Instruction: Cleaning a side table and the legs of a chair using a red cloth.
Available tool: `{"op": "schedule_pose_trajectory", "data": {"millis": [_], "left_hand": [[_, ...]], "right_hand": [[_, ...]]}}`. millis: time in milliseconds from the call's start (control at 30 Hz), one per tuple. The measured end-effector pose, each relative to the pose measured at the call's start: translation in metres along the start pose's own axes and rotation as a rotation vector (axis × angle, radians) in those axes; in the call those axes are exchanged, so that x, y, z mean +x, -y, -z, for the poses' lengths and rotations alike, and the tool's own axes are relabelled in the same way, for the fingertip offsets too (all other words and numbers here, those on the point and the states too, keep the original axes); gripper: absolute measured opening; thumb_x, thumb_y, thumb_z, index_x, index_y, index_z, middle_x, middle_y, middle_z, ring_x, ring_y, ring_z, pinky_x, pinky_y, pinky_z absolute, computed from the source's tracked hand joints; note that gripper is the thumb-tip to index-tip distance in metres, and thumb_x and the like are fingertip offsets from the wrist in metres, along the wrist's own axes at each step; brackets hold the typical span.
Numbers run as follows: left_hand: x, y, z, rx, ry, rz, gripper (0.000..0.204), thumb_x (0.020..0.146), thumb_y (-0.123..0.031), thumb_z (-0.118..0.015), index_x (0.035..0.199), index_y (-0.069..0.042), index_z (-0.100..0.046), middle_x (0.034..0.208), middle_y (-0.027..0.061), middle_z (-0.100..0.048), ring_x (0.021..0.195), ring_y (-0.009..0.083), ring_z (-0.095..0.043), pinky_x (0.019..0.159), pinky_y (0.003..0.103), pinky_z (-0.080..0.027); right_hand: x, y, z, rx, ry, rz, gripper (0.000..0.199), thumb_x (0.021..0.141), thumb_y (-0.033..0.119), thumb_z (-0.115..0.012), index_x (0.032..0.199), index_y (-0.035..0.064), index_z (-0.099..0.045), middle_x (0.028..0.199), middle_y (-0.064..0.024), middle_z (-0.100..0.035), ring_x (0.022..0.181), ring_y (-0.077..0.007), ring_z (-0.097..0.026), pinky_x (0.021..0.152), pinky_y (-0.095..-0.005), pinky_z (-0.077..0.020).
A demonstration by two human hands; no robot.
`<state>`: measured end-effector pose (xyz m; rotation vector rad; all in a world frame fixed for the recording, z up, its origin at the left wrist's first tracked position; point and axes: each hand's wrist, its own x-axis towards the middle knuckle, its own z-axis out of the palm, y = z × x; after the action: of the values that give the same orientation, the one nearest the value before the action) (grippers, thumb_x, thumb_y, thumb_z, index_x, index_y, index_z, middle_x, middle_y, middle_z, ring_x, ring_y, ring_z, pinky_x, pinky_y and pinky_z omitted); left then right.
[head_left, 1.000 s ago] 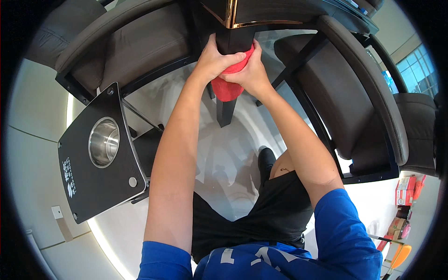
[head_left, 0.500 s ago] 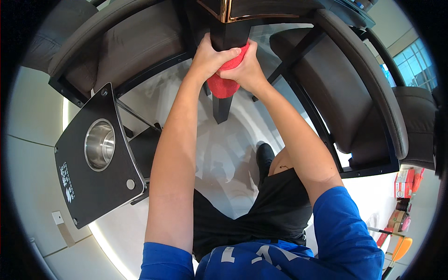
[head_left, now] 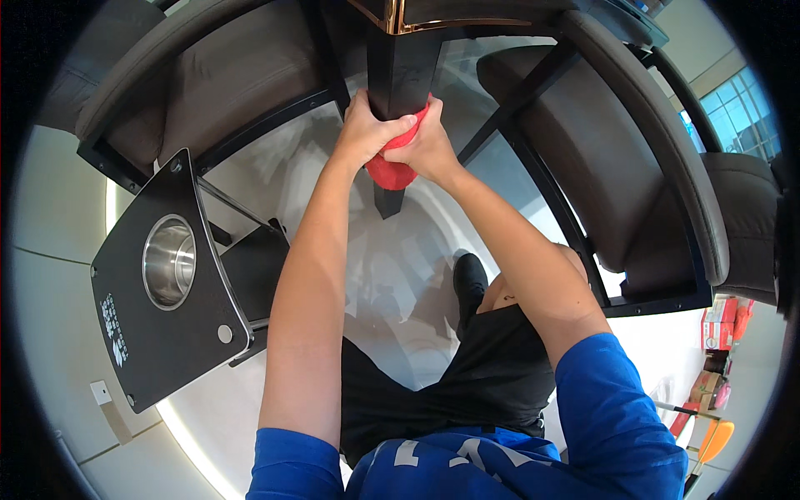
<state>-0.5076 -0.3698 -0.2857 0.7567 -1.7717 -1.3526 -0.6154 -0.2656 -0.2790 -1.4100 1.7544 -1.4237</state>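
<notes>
A black square table leg (head_left: 405, 75) runs down from a table corner with gold trim at the top of the view. Around its lower half a red cloth (head_left: 390, 173) is wrapped. My left hand (head_left: 365, 133) grips the cloth from the left, its thumb across the front. From the right, my right hand (head_left: 427, 148) closes on the same cloth, its fingers meeting the left hand's thumb. Both palms and the far side of the leg are hidden. Below the cloth the foot of the leg (head_left: 388, 203) shows bare.
Dark padded chairs stand left (head_left: 242, 75) and right (head_left: 575, 167) of the leg. At my left is a black stand (head_left: 133, 333) with a steel bowl (head_left: 170, 262) set in it. Red boxes (head_left: 718, 323) lie far right on the light floor (head_left: 392, 292).
Both hands and the red cloth have slid down the table leg toward its foot, so less of the leg shows below. The view has shifted slightly.
</notes>
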Motion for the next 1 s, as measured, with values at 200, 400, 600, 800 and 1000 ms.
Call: {"op": "schedule_pose_trajectory", "data": {"millis": [200,400,600,800,1000], "left_hand": [[-0.009,0.022,-0.003,0.122,-0.042,0.011,0.085,0.062,-0.032,-0.086,0.125,0.007,-0.045,0.123,0.0242,-0.056,0.115,0.0340,-0.057,0.099,0.040,-0.046],[-0.013,0.026,-0.005,0.080,-0.019,0.047,0.086,0.062,-0.031,-0.086,0.126,0.007,-0.044,0.125,0.0251,-0.054,0.118,0.0346,-0.055,0.102,0.041,-0.044],[-0.015,0.035,-0.004,0.112,-0.031,0.038,0.085,0.063,-0.030,-0.086,0.127,0.007,-0.043,0.125,0.0251,-0.053,0.118,0.0355,-0.054,0.102,0.041,-0.044],[-0.025,0.044,-0.012,0.212,-0.028,0.065,0.084,0.062,-0.027,-0.086,0.125,0.008,-0.044,0.123,0.0250,-0.054,0.116,0.0357,-0.055,0.100,0.042,-0.045],[-0.028,0.041,-0.012,0.191,-0.056,0.070,0.082,0.061,-0.026,-0.087,0.122,0.009,-0.044,0.120,0.0255,-0.054,0.114,0.0354,-0.055,0.098,0.042,-0.045]], "right_hand": [[-0.008,-0.019,-0.011,-0.046,0.004,-0.035,0.106,0.058,0.012,-0.084,0.137,-0.0027,-0.015,0.124,-0.0203,-0.051,0.118,-0.0303,-0.055,0.100,-0.0375,-0.0456],[-0.012,-0.024,-0.013,-0.025,0.004,-0.088,0.103,0.059,0.013,-0.084,0.136,-0.0021,-0.017,0.124,-0.0206,-0.051,0.117,-0.0313,-0.055,0.100,-0.0385,-0.0455],[-0.014,-0.032,-0.021,0.021,-0.073,-0.039,0.100,0.055,0.016,-0.086,0.133,0.0025,-0.025,0.124,-0.0214,-0.053,0.113,-0.0379,-0.057,0.096,-0.0421,-0.0472],[-0.022,-0.058,-0.031,0.043,-0.103,-0.061,0.102,0.054,0.015,-0.088,0.134,0.0032,-0.026,0.127,-0.0218,-0.050,0.118,-0.0371,-0.054,0.099,-0.0418,-0.0449],[-0.023,-0.059,-0.036,0.061,-0.100,-0.101,0.100,0.054,0.015,-0.088,0.133,0.0022,-0.027,0.127,-0.0211,-0.049,0.119,-0.0369,-0.052,0.099,-0.0420,-0.0440]]}}
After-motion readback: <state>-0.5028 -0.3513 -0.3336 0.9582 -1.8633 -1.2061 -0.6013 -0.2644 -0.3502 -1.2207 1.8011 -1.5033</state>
